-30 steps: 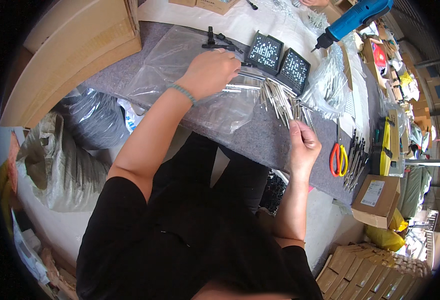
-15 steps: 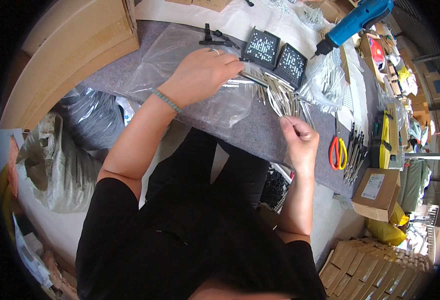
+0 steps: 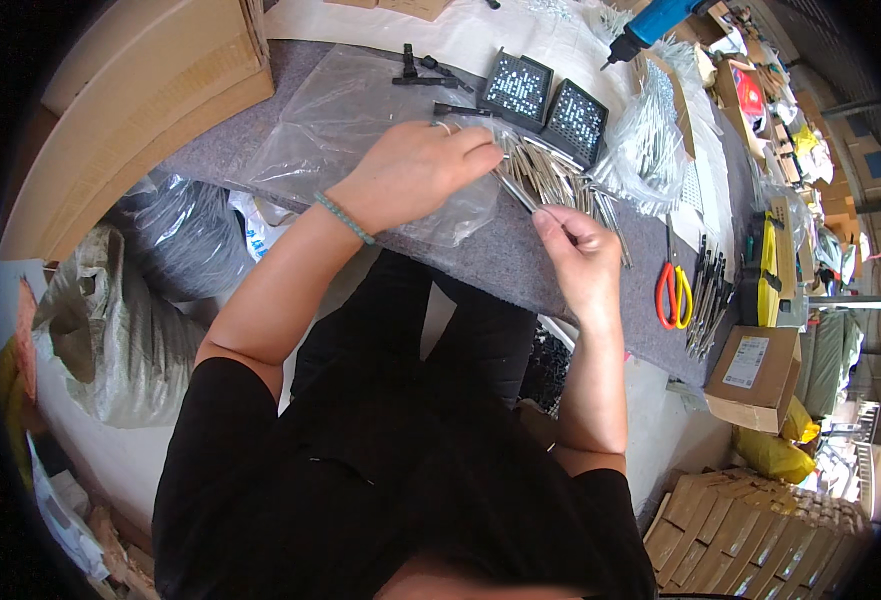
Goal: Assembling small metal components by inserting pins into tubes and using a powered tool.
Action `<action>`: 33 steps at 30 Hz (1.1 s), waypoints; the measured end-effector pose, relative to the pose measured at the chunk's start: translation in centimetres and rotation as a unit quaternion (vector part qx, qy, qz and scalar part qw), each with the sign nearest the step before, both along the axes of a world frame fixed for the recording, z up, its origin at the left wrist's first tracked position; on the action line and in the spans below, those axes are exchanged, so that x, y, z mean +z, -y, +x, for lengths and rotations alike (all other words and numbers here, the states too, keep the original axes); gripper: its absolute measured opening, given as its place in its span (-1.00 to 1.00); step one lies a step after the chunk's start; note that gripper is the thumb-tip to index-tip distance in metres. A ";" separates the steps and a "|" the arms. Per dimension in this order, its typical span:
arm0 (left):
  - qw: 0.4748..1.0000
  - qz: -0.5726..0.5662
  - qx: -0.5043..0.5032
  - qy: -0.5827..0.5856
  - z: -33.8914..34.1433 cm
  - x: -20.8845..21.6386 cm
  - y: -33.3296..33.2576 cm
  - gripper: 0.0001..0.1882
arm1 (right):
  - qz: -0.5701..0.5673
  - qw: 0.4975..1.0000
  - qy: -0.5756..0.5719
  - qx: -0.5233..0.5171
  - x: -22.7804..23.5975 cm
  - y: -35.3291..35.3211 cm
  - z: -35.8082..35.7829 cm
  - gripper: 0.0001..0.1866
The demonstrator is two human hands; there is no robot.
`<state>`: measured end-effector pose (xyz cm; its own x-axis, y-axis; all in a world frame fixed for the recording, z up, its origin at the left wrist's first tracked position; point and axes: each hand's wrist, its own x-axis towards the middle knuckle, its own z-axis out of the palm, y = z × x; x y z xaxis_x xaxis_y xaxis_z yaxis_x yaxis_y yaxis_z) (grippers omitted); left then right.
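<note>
My left hand (image 3: 422,172), wearing a ring and a beaded bracelet, is closed over the upper end of a thin metal rod (image 3: 519,194). The rod's lower end is pinched between thumb and fingers of my right hand (image 3: 578,258), so it slants between both hands just above the table edge. Right behind it lies a loose pile of thin metal strips (image 3: 552,172). Two black trays, a left one (image 3: 490,84) and a right one (image 3: 557,120), hold many small pale parts. One black plastic piece (image 3: 463,110) rests just beyond my left knuckles.
A clear plastic bag (image 3: 310,130) lies flat at left, near small black parts (image 3: 422,78). Red-and-yellow-handled scissors (image 3: 674,298) and black-tipped rods (image 3: 706,305) lie at right. A bag of rods (image 3: 650,150) sits farther back, below a blue power screwdriver (image 3: 650,28). Cardboard box (image 3: 755,378) stands lower right.
My right hand has moved left and slightly up from the strips' ends to the rod. My left hand has shifted right and down, uncovering the black piece. The screwdriver appears higher in view.
</note>
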<state>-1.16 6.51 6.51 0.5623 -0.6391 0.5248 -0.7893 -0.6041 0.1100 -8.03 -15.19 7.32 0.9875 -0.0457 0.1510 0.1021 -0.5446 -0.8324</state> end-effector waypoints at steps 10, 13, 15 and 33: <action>0.810 -0.396 0.096 -0.422 -2.0 -2.6 2.9 -0.82 | 0.200 0.979 -0.022 -0.020 -3.1 -0.5 0.9 -0.80; 0.517 -0.650 -0.109 -0.546 -1.5 -4.1 3.5 -0.72 | 0.113 0.993 0.016 0.023 -3.6 -1.0 1.4 -0.76; 0.523 -0.651 -0.096 -0.541 -1.5 -5.1 3.5 -0.74 | -0.034 0.999 0.000 0.017 -2.7 -1.5 0.8 -0.72; 0.525 -0.625 -0.052 -0.575 -2.1 -5.7 5.0 -0.84 | -0.115 0.985 0.129 0.018 -5.1 1.0 -0.6 -0.81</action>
<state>-3.30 1.53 0.84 0.9630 -0.2579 -0.0782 0.2123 0.5472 0.8096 -8.66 -16.17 2.24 0.9151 0.0539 0.3997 0.3176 -0.7071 -0.6318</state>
